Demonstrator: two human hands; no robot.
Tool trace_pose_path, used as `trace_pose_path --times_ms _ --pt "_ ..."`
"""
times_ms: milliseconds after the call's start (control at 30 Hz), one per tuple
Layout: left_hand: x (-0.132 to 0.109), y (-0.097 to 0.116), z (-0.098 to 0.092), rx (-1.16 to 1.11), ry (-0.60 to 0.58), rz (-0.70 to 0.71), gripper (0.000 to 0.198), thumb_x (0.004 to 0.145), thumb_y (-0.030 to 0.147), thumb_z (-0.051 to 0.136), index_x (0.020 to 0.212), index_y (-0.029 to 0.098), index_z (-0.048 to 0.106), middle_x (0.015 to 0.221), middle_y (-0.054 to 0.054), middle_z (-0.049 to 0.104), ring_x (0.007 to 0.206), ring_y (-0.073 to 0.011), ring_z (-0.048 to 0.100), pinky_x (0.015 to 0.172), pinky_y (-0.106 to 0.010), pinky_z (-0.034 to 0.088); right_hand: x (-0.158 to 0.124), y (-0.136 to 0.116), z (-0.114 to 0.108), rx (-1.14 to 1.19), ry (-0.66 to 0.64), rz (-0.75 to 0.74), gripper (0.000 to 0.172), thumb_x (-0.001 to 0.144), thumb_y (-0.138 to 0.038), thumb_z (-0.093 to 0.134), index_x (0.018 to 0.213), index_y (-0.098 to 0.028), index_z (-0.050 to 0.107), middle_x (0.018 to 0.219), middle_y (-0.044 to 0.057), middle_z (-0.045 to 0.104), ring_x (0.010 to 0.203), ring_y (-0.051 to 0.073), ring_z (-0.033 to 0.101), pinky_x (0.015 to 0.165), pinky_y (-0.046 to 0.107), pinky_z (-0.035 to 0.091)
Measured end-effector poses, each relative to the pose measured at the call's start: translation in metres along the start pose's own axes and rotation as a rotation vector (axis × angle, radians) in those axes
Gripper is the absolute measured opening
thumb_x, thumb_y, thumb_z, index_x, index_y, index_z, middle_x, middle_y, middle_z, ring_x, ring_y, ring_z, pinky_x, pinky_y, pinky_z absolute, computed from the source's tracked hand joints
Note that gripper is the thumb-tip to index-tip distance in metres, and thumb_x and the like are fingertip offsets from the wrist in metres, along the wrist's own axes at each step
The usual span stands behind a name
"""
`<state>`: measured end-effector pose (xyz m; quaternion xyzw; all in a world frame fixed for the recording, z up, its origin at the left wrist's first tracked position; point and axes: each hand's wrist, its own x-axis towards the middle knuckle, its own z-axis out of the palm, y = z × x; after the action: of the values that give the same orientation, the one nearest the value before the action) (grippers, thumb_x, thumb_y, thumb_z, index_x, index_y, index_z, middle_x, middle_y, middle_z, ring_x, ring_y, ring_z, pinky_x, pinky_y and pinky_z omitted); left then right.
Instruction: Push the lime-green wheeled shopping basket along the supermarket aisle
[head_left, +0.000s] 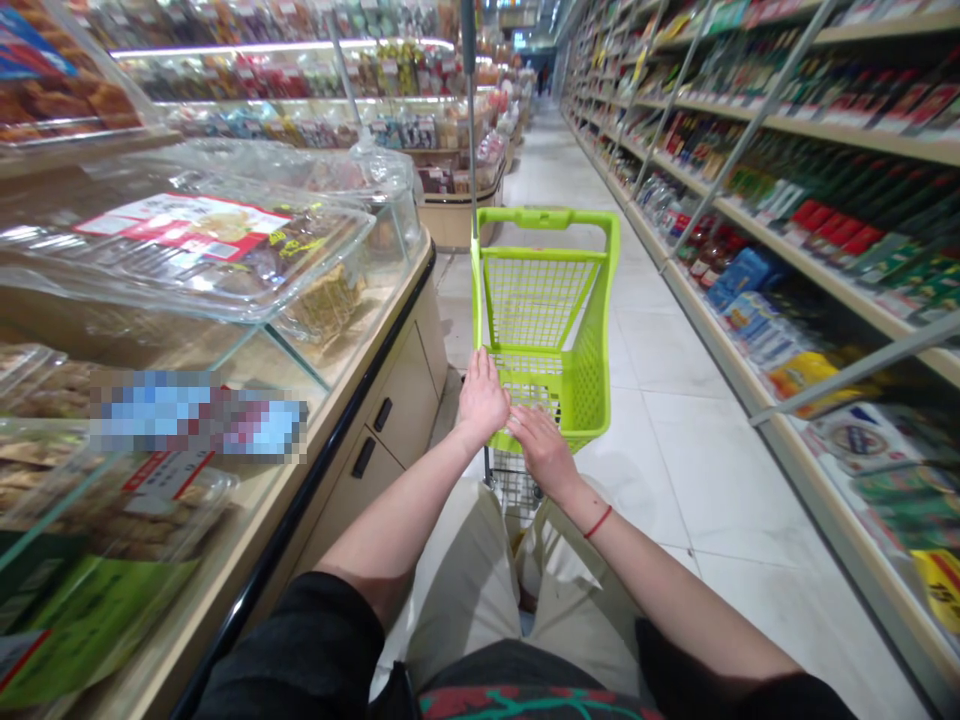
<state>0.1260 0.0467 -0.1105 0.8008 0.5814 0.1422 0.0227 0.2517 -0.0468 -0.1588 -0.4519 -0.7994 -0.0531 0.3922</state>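
A bright green shopping cart (592, 370) with a grid-walled basket stands directly ahead of my legs. My left hand (484, 395) is over the near left corner of its basket, palm down, with the fingers stretched forward. Beside it, my right hand (541, 450) is at the near rim, its fingers extended and their tips meeting the left hand near the thumb. A red string bracelet (598, 522) circles my right wrist. Nothing shows held in either hand. Whether the palms touch the cart cannot be made out.
On the left, a wooden display counter (409, 370) with glass dividers carries clear packs of food (300, 270). Long shelves of packaged goods (832, 230) line the right side. Between them, a white tiled aisle (652, 400) runs forward past more displays.
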Motion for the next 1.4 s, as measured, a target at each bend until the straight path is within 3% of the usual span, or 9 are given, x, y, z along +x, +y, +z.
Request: trace_pose_path --times_ms 133,333,433,533,667,867,1000,1400 --pt "-0.001 0.003 -0.003 0.013 -0.005 0.009 0.074 0.088 0.030 0.046 0.148 -0.008 0.028 0.162 -0.024 0.019 0.153 -0.0307 0.010 0.124 -0.040 0.018 -0.016 0.015 -0.020 -0.069 -0.017 -0.001 0.036 0.096 -0.006 0.044 0.118 -0.023 0.067 0.131 0.009 0.066 0.131 0.024 0.055 0.112 0.055 0.043" --pt "-0.001 0.004 -0.003 0.001 0.008 -0.007 0.074 0.086 0.031 0.048 0.148 -0.005 0.029 0.162 -0.022 0.021 0.152 -0.0297 0.013 0.123 -0.039 0.020 -0.046 0.064 -0.073 -0.018 -0.045 0.009 0.044 0.095 -0.005 0.041 0.125 -0.026 0.065 0.135 0.008 0.063 0.133 0.021 0.053 0.110 0.049 0.047" --pt "-0.001 0.004 -0.002 0.007 0.010 -0.004 0.075 0.086 0.033 0.048 0.148 -0.006 0.029 0.162 -0.022 0.021 0.152 -0.0304 0.012 0.124 -0.039 0.018 -0.055 0.074 -0.085 0.001 -0.004 0.021 0.044 0.095 -0.006 0.042 0.128 -0.027 0.064 0.141 0.009 0.058 0.135 0.022 0.050 0.110 0.048 0.049" --pt "-0.001 0.005 -0.002 0.013 0.008 -0.006 0.076 0.086 0.033 0.048 0.149 -0.006 0.028 0.162 -0.022 0.020 0.153 -0.0303 0.011 0.124 -0.039 0.017 -0.055 0.067 -0.079 0.013 -0.001 -0.017 0.045 0.096 -0.005 0.041 0.129 -0.026 0.062 0.144 0.010 0.055 0.137 0.022 0.048 0.111 0.049 0.048" --pt "-0.002 0.006 -0.004 0.013 -0.004 -0.011 0.076 0.087 0.032 0.049 0.149 -0.006 0.028 0.162 -0.022 0.019 0.153 -0.0303 0.011 0.124 -0.038 0.017 -0.039 0.042 -0.050 0.051 -0.022 -0.127 0.039 0.097 -0.006 0.042 0.123 -0.023 0.065 0.145 0.012 0.054 0.140 0.022 0.043 0.110 0.050 0.049" --pt "-0.003 0.005 -0.003 0.003 0.000 -0.002 0.075 0.086 0.031 0.049 0.149 -0.004 0.028 0.163 -0.020 0.020 0.153 -0.0296 0.011 0.123 -0.040 0.019 -0.006 0.003 -0.006 0.023 0.008 -0.101 0.019 0.093 -0.018 0.059 0.109 -0.024 0.068 0.147 0.011 0.052 0.143 0.025 0.037 0.110 0.049 0.049" --pt "-0.003 0.004 -0.002 0.010 0.002 0.004 0.074 0.086 0.031 0.048 0.149 -0.003 0.029 0.163 -0.019 0.020 0.153 -0.0297 0.011 0.124 -0.040 0.019 -0.005 -0.002 -0.002 -0.008 0.048 -0.105 0.031 0.094 -0.006 0.049 0.116 -0.020 0.066 0.135 0.014 0.063 0.139 0.023 0.044 0.107 0.046 0.051" --pt "-0.003 0.005 -0.002 0.008 0.020 -0.006 0.075 0.087 0.034 0.049 0.148 -0.004 0.031 0.162 -0.020 0.021 0.153 -0.0301 0.012 0.124 -0.038 0.019 -0.050 0.073 -0.091 -0.063 -0.033 -0.170 0.033 0.093 -0.003 0.052 0.119 -0.018 0.065 0.134 0.017 0.062 0.136 0.026 0.048 0.105 0.049 0.052"
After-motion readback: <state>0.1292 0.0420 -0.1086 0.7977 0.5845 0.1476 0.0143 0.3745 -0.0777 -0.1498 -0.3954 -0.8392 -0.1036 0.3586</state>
